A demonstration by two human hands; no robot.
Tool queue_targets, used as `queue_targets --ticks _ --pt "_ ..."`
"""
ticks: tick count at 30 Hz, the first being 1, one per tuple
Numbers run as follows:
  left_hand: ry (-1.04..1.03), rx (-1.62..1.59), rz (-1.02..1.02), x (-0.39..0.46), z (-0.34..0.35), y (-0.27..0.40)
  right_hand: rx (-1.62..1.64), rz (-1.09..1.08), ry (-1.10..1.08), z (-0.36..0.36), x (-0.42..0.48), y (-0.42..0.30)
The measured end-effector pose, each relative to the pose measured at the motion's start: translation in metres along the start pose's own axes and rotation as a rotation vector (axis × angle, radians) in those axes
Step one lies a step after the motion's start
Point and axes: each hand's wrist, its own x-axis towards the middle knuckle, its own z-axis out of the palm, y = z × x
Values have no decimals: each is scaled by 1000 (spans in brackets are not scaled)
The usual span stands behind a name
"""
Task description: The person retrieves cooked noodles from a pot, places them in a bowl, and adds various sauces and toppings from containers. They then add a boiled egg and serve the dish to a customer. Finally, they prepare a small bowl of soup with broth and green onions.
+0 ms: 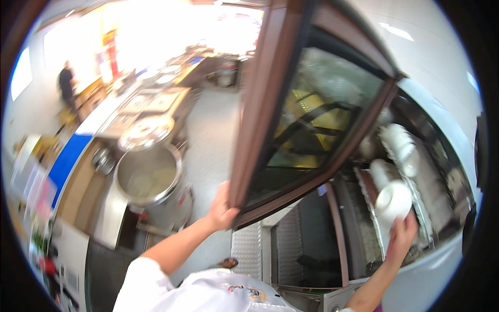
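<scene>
My left hand (223, 208) grips the lower corner of a brown-framed glass door (260, 117), which stands swung out from a cabinet on my right. In my right hand (403, 232) is a white bowl (394, 201), held by its rim in front of the cabinet's rack. Behind it, white bowls (399, 142) are nested in rows on a wire rack (413, 183) inside the cabinet. The back of the rack is dim and partly covered by the door.
A large steel pot (148, 175) stands at my left, its round lid (146, 132) tilted behind it. Beyond runs a long counter (132, 105) with inset pans. A person (67, 82) in dark clothes stands far left. Below the open door is a second glass door (312, 241).
</scene>
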Motion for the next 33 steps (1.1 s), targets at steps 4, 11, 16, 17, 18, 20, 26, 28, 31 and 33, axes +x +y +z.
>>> queue_targets --ticks 4,11,16,17,18,20,26,28,31,33 --pt "-45 0 -190 -17 5 39 37 405 -423 53 -117 58" --pt "-384 93 -137 -67 -1 107 86 807 -885 170 -267 148" --pt "-278 158 -837 -177 -79 99 73 499 -1070 255 -301 113" --pt "-184 73 -1006 -212 -92 79 48 393 -1145 276 -305 96" --pt "-86 -30 -1170 -240 -107 65 18 291 -1216 298 -310 73" --pt "135 -644 -1335 -244 -160 99 -27 96 -1377 344 -321 42" --pt "645 -1057 -1087 -294 -293 113 -47 -716 -1673 481 -394 -58" --pt "719 -1095 -1026 -309 -333 120 13 -812 -1708 514 -418 -84" --pt "839 -1109 -951 -331 -382 138 150 -983 -1701 558 -449 -114" --pt "898 -1134 -924 -338 -396 143 158 -1073 -1727 577 -459 -121"
